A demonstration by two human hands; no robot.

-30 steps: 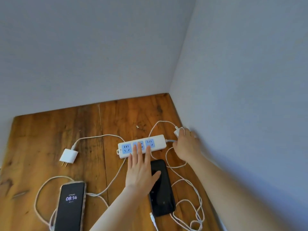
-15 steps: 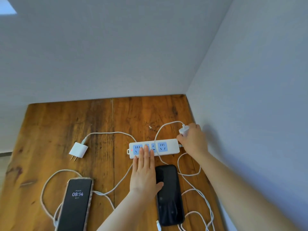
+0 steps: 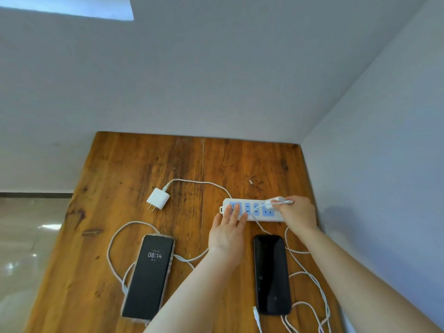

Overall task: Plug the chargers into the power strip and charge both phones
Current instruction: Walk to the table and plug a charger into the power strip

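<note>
Moved charger (image 3: 276,202) from beside the strip to over power strip (image 3: 252,211), pinched in right hand (image 3: 299,213). Pressed strip down with flat, spread left hand (image 3: 227,233). Not plugged in yet, right of middle.

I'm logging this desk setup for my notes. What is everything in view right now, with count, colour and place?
power strip: 1, white with blue sockets, right part of the table
charger on table: 1, white, prongs bare, lying left of the strip
held charger: 1, white, above the strip's right end
lit phone: 1, dark screen reading 08:14, front left
dark phone: 1, black, screen off, front right
cables: white, looped around both phones; count unclear
table: 1, brown wood, set in the corner of the walls
left hand: flat on the strip's left end
right hand: pinching the held charger
</note>
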